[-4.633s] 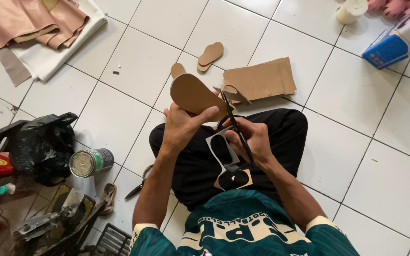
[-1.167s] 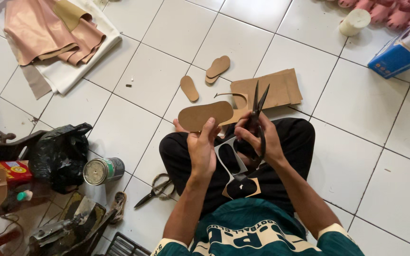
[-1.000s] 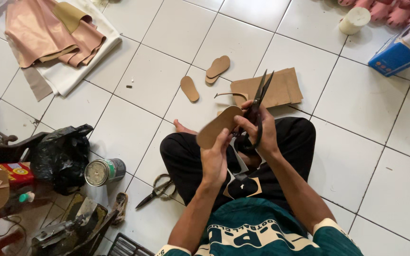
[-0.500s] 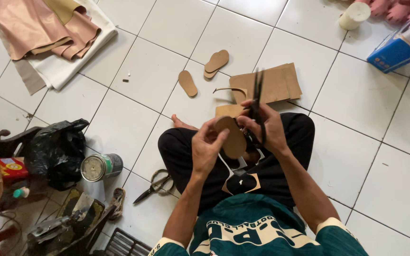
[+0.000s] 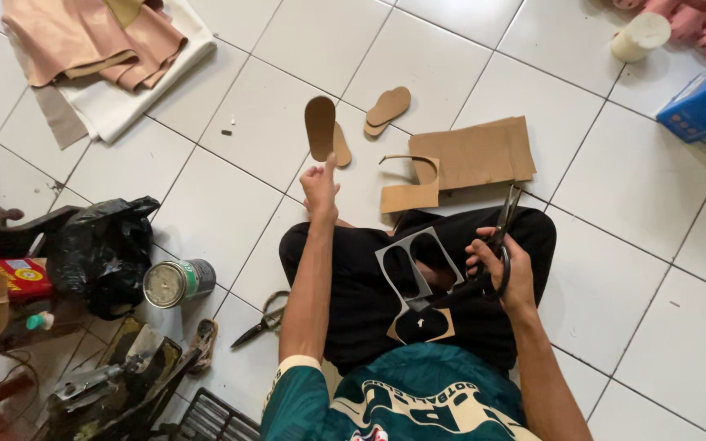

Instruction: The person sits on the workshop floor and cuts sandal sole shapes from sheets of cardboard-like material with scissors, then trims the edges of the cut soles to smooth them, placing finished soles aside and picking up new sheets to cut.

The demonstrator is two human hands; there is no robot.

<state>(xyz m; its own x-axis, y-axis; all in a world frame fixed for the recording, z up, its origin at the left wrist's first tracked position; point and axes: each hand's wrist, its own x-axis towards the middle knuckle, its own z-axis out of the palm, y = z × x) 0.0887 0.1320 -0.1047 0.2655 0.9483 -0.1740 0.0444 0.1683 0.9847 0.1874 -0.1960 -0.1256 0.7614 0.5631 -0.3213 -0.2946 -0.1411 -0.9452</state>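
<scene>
Fingers of left hand (image 5: pixel 320 186) pinched on one tan sole cutout (image 5: pixel 319 127), held upright above them, arm stretched forward | right hand (image 5: pixel 503 269) fingers closed through scissors (image 5: pixel 496 245) handles, blades pointing away over lap | three more soles (image 5: pixel 387 106) on floor beyond fingertips | second scissors (image 5: pixel 265 322) beside left elbow

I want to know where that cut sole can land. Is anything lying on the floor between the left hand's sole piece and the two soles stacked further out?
Almost nothing: the left hand holds the cut sole upright over another sole piece on the tile. Beyond that, bare white floor reaches the stacked soles.
</scene>
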